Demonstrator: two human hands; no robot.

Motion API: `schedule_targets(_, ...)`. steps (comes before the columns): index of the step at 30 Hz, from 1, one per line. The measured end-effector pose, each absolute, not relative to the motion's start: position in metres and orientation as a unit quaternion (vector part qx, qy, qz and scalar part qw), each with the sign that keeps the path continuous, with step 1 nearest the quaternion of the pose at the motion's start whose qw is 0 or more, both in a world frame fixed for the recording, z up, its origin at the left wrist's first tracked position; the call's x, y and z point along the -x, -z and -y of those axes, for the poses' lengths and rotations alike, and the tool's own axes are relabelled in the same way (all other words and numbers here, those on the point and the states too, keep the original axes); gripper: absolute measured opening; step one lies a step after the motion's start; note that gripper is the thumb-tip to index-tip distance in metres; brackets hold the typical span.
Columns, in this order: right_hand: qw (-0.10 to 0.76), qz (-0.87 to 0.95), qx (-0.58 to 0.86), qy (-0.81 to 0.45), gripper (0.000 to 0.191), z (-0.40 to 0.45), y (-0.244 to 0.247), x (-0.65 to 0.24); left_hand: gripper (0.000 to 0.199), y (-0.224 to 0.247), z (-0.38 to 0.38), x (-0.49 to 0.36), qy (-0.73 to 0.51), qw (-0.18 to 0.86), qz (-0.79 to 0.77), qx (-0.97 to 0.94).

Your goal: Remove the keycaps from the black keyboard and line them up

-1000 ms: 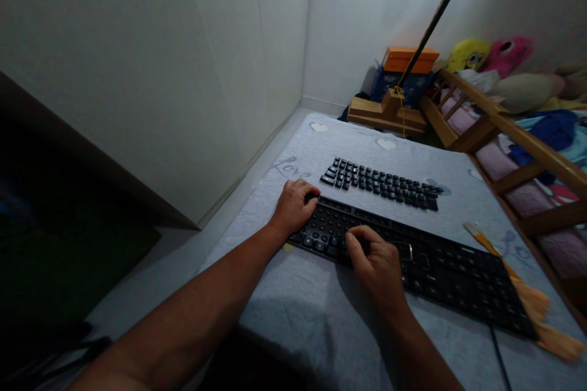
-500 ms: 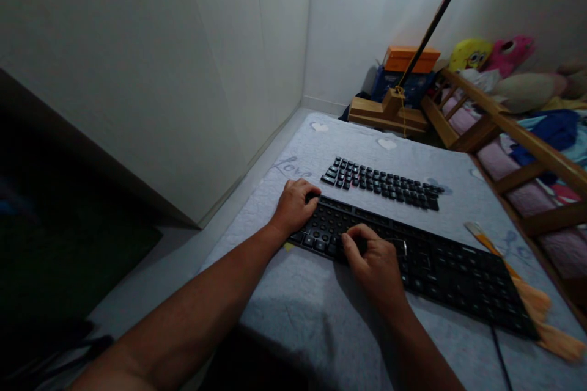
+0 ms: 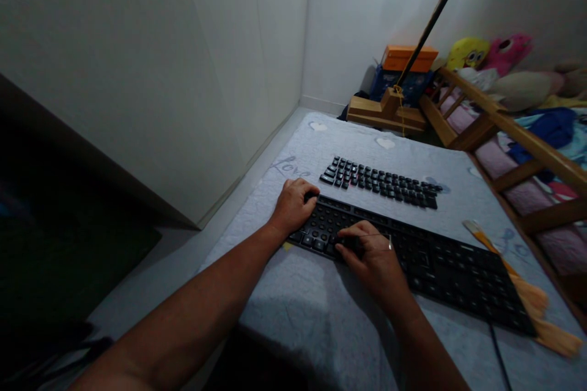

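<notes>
Gripping keyboard (image 3: 458, 278) mid-frame, your left hand (image 3: 293, 204); your right hand (image 3: 376, 256) pinches thin wire tool (image 3: 389, 242) over keys, right of centre.

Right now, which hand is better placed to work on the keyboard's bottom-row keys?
Likely the right hand: it holds a thin wire tool, its fingertips right by those keys. The left hand is at the keyboard's far left corner, seemingly steadying it.

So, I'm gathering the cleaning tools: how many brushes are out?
1: the brush lies behind the keyboard's right part, by the orange cloth. Any under the cloth would be hidden.
</notes>
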State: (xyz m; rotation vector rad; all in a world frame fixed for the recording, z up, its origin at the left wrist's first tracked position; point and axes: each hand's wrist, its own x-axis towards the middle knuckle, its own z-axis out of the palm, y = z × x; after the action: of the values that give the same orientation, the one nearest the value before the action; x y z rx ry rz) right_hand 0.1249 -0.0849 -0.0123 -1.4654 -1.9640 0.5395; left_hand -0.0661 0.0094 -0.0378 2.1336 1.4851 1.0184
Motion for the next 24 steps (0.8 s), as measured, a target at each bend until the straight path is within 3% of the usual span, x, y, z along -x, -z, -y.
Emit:
schedule_targets(14,0.297,0.769,0.552,-0.126,0.006,0.081,0.022,-0.121,0.015,0.038,-0.009,0.066,-0.353,0.174,-0.528,-0.752)
schedule_targets(24,0.253,0.751,0.585,-0.174,0.007,0.073,0.016,-0.119,0.014,0.038,-0.009,0.066,-0.355,0.174,-0.527,-0.752)
